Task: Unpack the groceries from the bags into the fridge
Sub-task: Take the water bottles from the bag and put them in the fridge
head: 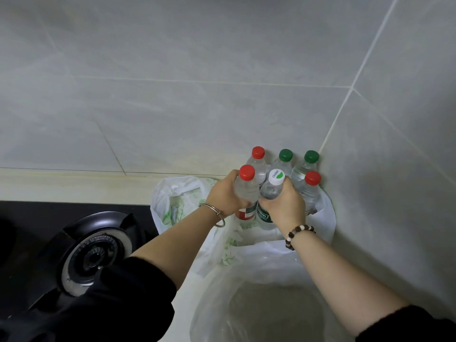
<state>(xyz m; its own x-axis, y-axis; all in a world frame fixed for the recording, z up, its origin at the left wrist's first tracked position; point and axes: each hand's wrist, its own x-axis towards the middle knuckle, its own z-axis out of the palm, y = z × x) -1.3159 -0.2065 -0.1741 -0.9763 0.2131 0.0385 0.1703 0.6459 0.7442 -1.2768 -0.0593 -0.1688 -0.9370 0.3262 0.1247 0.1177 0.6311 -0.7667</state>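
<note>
Here both hands are clamped on water bottles, side by side and nearly touching. The left hand (225, 193) curls its fingers round the body of the front red-capped bottle (246, 187), and the right hand (283, 206) grips the white-capped bottle (272, 191) just beside it. Both bottles are upright and meet between the two hands.

Just beyond the fingers, four more bottles stand against the tiled wall (197, 107):
- the rear red-capped bottle (258, 156) beyond the left hand
- two green-capped bottles (285, 160) beyond the right hand
- the side red-capped bottle (312, 183) just right of the right hand

Their bases are hidden, so I cannot tell whether they stand inside a bag.

A green-printed bag (172, 201) lies just left of the left wrist, which wears a metal bangle (214, 214). A clear bag (259, 292) gapes open under the right forearm, below a bead bracelet (297, 234). A stove burner (96, 253) sits left of the left forearm.
</note>
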